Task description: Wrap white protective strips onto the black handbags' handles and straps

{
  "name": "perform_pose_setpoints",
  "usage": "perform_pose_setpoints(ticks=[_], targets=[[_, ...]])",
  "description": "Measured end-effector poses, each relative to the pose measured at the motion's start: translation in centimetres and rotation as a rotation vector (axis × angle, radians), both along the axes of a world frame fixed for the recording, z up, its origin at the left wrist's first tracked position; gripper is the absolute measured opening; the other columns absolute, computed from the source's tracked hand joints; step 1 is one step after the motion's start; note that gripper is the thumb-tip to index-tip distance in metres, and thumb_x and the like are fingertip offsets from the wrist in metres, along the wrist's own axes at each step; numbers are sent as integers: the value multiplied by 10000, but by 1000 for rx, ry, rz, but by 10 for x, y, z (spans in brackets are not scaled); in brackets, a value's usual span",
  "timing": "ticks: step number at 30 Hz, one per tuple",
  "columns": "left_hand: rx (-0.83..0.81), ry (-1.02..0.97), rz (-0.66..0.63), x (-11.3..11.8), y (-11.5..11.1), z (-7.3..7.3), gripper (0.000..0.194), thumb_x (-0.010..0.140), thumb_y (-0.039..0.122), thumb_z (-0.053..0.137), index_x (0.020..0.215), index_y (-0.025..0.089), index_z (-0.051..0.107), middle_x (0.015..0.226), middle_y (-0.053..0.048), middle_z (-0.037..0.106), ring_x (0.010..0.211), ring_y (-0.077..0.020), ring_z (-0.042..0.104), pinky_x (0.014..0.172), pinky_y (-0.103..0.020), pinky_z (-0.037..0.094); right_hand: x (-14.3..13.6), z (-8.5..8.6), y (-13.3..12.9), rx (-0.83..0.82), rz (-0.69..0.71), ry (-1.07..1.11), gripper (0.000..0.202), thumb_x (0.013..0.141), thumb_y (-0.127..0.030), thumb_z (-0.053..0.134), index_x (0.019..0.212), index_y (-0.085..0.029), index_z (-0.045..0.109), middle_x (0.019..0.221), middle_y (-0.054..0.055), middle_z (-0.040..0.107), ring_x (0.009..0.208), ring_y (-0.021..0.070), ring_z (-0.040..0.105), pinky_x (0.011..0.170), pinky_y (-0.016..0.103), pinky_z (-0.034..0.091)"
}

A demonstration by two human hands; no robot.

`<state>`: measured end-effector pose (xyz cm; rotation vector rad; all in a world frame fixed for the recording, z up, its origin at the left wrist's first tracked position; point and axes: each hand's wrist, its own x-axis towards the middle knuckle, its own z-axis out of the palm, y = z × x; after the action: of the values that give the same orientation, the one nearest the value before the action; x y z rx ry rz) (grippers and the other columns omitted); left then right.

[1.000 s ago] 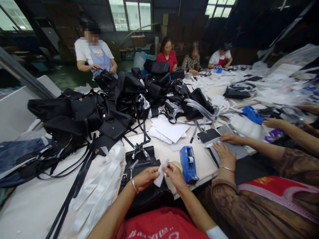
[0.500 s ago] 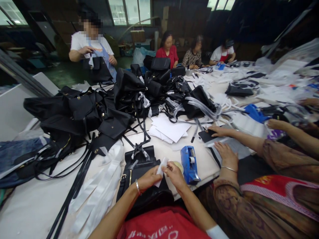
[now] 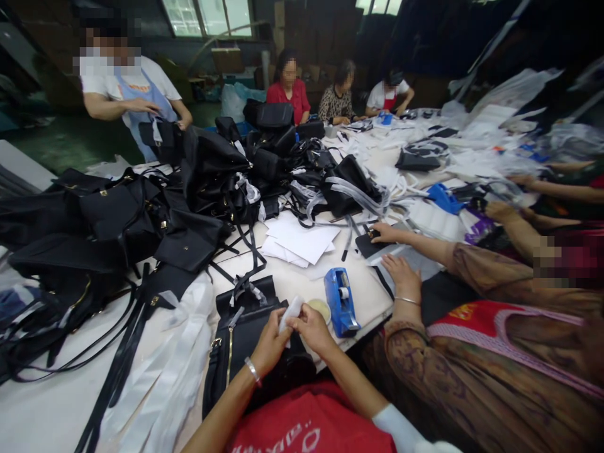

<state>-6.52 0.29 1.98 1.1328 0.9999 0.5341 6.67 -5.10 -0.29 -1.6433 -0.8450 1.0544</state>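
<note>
A small strip of white wrapping material (image 3: 292,309) is pinched between my two hands, above a black bag (image 3: 245,333) lying at the table edge in front of me. My left hand (image 3: 272,340) grips the strip from the left, with its fingers closed. At the strip's right side, my right hand (image 3: 312,327) holds it between thumb and fingers. The bag has a gold zipper and straps partly wrapped in clear film. Just right of my hands are a roll of tape (image 3: 321,308) and a blue tape dispenser (image 3: 341,305).
A large heap of black bags (image 3: 123,220) fills the left and middle. White foam strips (image 3: 160,371) lie to my left, and white paper sheets (image 3: 302,239) beyond the bag. A co-worker's hands (image 3: 401,274) press on film at my right; other people work around the table.
The view has swung slightly right, so things appear further left. My hands still hold the white strip over the bag. The person at the far left has lowered the bag they hold.
</note>
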Motion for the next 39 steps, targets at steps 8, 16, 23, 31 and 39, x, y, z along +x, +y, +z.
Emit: perform_pose_setpoints(ticks=[8, 16, 23, 31, 39], targets=[[30, 43, 27, 3, -13, -15, 272, 671, 395, 697, 740, 169, 561, 582, 6, 619, 483, -135, 575, 480, -212, 407, -4, 9, -4, 23, 69, -180, 142, 746, -281, 601, 851, -193, 562, 697, -29, 623, 615, 125, 572, 580, 224, 417], [-80, -10, 23, 1, -5, -4, 263, 644, 350, 702, 696, 155, 533, 582, 3, 621, 441, -113, 561, 467, -217, 433, 105, -6, -77, -230, -248, -786, 242, 848, -368, 449, 907, -188, 599, 910, 91, 638, 881, 214, 571, 775, 313, 396], [-56, -1, -7, 0, -6, -11, 249, 684, 354, 669, 727, 154, 528, 619, -7, 630, 470, -111, 575, 477, -214, 445, 128, -39, -94, -447, -184, -617, 378, 804, -499, 463, 670, -186, 627, 731, 74, 646, 699, 196, 572, 618, 274, 358], [-50, 5, -18, -2, -6, -10, 245, 708, 358, 650, 750, 150, 527, 627, -2, 625, 487, -111, 576, 491, -219, 456, 128, -39, -94, -373, -240, -489, 359, 759, -490, 477, 599, -183, 569, 593, 18, 603, 579, 157, 524, 558, 241, 348], [-108, -12, 0, -4, -4, -8, 296, 679, 381, 672, 797, 127, 578, 677, -31, 651, 532, -126, 604, 528, -233, 485, 105, -31, -116, -323, -323, -103, 352, 712, -529, 523, 661, -181, 537, 570, -17, 557, 475, 97, 446, 449, 203, 321]])
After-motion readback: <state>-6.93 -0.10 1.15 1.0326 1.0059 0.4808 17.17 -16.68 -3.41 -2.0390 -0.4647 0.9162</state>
